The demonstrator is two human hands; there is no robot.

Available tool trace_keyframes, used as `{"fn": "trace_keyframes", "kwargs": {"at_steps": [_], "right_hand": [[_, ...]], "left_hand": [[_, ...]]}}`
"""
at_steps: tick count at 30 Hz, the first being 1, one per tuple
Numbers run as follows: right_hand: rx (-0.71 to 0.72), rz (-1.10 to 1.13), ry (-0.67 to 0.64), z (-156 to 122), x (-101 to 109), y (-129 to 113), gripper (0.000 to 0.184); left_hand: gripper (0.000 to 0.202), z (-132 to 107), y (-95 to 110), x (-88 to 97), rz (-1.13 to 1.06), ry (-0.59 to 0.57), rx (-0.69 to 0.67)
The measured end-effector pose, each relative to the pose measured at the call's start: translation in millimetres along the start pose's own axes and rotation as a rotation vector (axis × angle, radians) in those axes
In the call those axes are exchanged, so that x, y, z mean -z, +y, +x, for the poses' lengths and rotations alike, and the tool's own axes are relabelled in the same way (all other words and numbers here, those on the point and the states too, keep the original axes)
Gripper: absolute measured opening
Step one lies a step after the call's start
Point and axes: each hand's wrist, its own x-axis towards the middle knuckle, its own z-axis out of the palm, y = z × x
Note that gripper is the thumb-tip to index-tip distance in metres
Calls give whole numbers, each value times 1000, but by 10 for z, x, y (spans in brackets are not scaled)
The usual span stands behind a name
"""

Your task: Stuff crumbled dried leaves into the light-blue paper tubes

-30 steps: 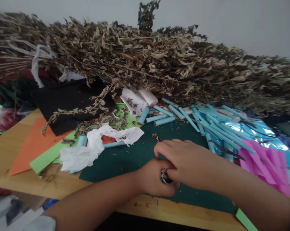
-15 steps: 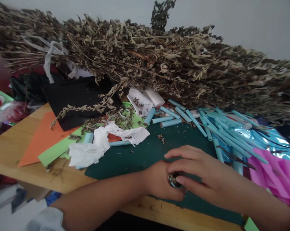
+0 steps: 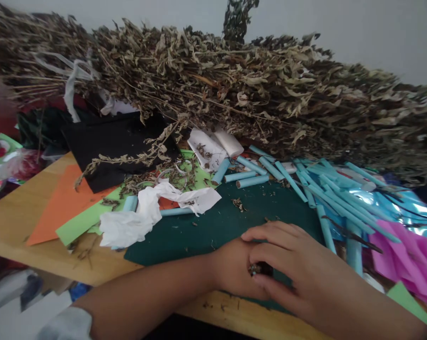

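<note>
My left hand is closed in a fist above the dark green mat, wrapped around a pale blue paper tube that is mostly hidden. Bits of dried leaves show at the tube's mouth, on top of the fist. Over it lies my right hand, its thumb and index fingertips closed about those leaves. The right hand's other fingers rest curved on the back of the left hand. A small pile of leaf crumbs sits on the mat beyond both hands.
Several blue paper tubes lie behind and to the right. A large bundle of dried plants spans the back. Crumpled white paper, orange paper and a black sheet are on the left, pink paper on the right.
My right hand has come lower over the left fist, and its thumb and index fingertips have drawn closer together at the tube's mouth. My left hand stays nearly in place.
</note>
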Motion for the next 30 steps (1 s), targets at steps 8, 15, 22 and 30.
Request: {"fn": "trace_keyframes", "kwargs": {"at_steps": [8, 15, 22, 30], "right_hand": [[-112, 294, -9, -60, -107, 100, 12], [-135, 394, 57, -131, -203, 170, 13], [-55, 281, 52, -205, -141, 196, 14], [-140, 241, 124, -201, -207, 194, 11]], "left_hand": [[25, -27, 11, -12, -88, -1, 98], [15, -22, 42, -6, -88, 11, 194], [11, -26, 55, -30, -155, 68, 293], [12, -40, 21, -55, -188, 108, 252]]}}
